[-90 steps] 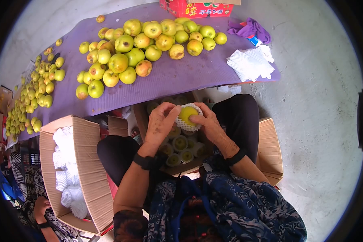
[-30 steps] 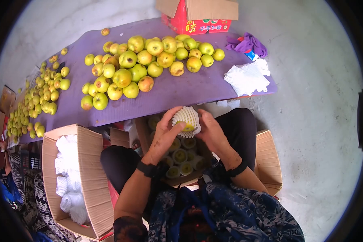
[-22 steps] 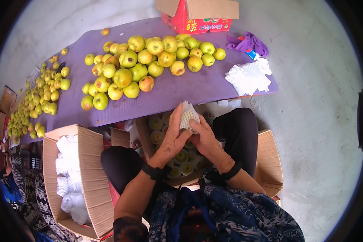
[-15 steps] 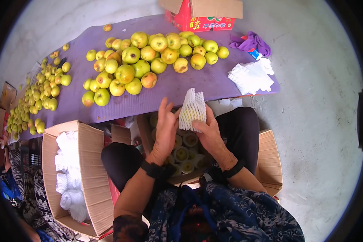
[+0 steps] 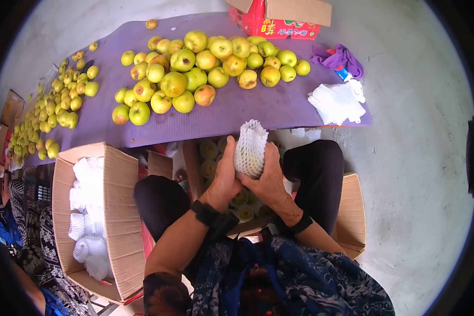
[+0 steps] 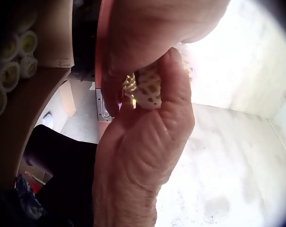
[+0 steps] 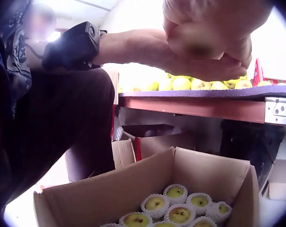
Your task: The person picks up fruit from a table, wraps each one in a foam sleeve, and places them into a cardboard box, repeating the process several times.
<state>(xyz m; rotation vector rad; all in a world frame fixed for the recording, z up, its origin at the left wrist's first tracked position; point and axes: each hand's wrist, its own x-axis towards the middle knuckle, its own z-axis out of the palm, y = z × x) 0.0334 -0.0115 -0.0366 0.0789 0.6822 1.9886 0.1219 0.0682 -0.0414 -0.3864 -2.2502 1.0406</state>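
An apple in a white foam net sleeve is held upright between both hands, in front of the table edge. My left hand cups its left side, and my right hand grips it from the right and below. The net's loose end stands up above the fingers, and yellow-green skin shows faintly through the mesh. Beneath the hands, between the knees, is an open carton with several net-wrapped apples set in it.
Loose apples spread over the purple-covered table. Flat foam nets, a purple cloth and a red carton lie there too. A carton of foam nets stands left; another person's patterned clothing shows beyond.
The foam net has been drawn up over the apple, which was partly bare earlier. My left hand came away half a second ago and is back against the wrapped apple.
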